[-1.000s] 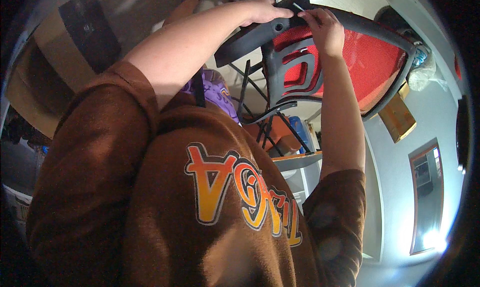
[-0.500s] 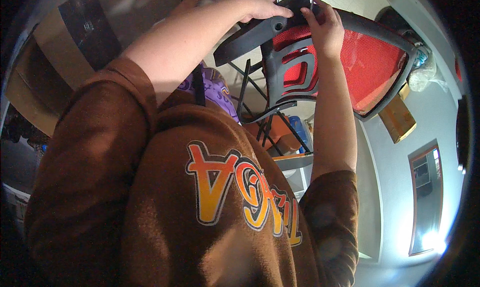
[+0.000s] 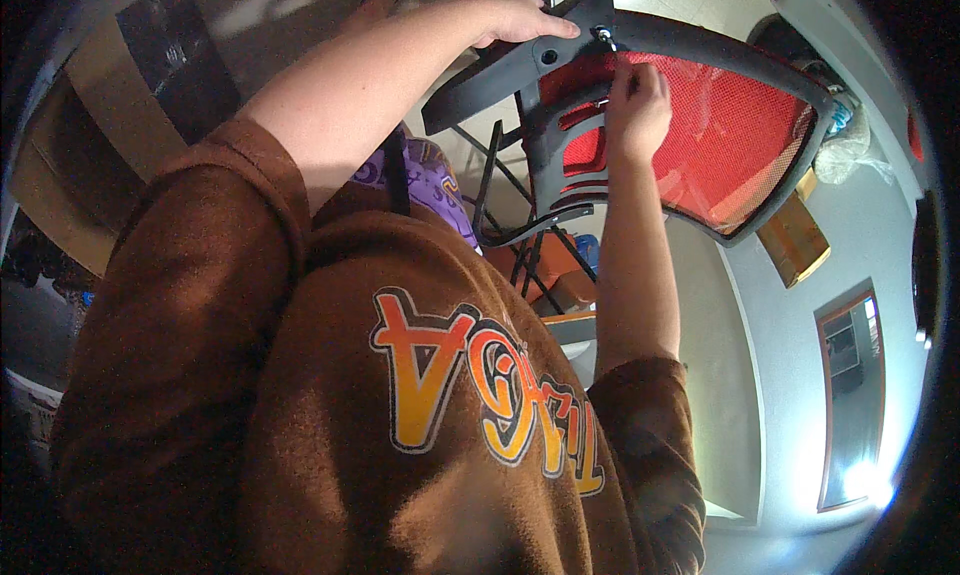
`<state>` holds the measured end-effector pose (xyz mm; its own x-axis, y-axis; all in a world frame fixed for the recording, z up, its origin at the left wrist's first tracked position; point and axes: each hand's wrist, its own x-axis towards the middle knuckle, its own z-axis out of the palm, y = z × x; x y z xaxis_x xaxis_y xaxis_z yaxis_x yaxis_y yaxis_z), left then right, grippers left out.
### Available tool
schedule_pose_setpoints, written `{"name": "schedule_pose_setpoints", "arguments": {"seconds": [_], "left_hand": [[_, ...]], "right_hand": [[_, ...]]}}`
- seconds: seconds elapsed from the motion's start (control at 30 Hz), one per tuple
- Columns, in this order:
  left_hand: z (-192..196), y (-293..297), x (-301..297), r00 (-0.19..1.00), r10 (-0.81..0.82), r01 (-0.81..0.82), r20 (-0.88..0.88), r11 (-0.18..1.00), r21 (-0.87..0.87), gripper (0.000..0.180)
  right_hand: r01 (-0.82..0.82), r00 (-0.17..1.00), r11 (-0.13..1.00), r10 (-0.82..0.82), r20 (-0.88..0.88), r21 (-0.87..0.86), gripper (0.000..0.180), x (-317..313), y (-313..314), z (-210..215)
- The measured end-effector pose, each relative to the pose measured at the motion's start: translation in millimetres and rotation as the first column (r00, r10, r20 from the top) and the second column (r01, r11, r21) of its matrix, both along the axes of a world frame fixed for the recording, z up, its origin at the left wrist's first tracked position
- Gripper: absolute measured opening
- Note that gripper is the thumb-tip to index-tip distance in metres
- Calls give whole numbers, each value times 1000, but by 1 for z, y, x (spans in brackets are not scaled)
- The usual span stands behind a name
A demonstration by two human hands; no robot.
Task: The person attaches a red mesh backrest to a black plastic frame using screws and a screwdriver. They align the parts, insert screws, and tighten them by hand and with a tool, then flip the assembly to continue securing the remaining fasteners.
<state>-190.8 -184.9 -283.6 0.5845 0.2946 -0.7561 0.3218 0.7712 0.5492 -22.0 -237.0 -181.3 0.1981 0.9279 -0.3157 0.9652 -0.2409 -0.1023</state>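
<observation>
A chair back (image 3: 730, 115) with red mesh in a black frame is tilted in front of me at the upper right. My left hand (image 3: 522, 20) grips the black plastic armrest (image 3: 480, 87) at its joint with the frame, thumb side lying along the top. Below that thumb shows a round dark hole in the plastic. My right hand (image 3: 640, 110) is closed in a pinch over the mesh. A thin metal hex key (image 3: 606, 41) runs from its fingertips to a shiny spot on the frame; its lower part is hidden by the fingers.
Cardboard (image 3: 130, 65) with a dark panel stands at the left. Thin black metal legs (image 3: 525, 265) and an orange thing (image 3: 560, 275) are below the chair. A small cardboard box (image 3: 793, 240) and a plastic bag (image 3: 845, 140) lie along the right wall.
My right hand has drawn back from the frame joint, down over the red mesh, uncovering the shiny metal spot. The left hand stays on the armrest, which has shifted slightly left.
</observation>
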Motion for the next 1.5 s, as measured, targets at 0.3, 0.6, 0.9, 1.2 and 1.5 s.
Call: {"name": "schedule_pose_setpoints", "arguments": {"seconds": [0.3,0.6,0.9,1.2,1.5], "left_hand": [[-10,-6,5,1000,15,-14,-17,997,82,72],[-8,-8,7,999,43,-42,-1,998,52,78],[-4,-6,7,999,44,-44,-5,998,36,76],[14,-9,2,994,106,-106,4,994,22,64],[16,-30,-25,990,105,-106,89,994,5,76]], "right_hand": [[-43,990,993,57,-127,109,21,-31,3,-3],[-277,942,951,297,-157,140,19,-10,27,-4],[-493,857,866,500,-125,80,31,8,39,0],[-360,930,933,358,-83,-10,27,0,41,-1],[-186,980,982,183,-75,-30,33,0,43,-16]]}}
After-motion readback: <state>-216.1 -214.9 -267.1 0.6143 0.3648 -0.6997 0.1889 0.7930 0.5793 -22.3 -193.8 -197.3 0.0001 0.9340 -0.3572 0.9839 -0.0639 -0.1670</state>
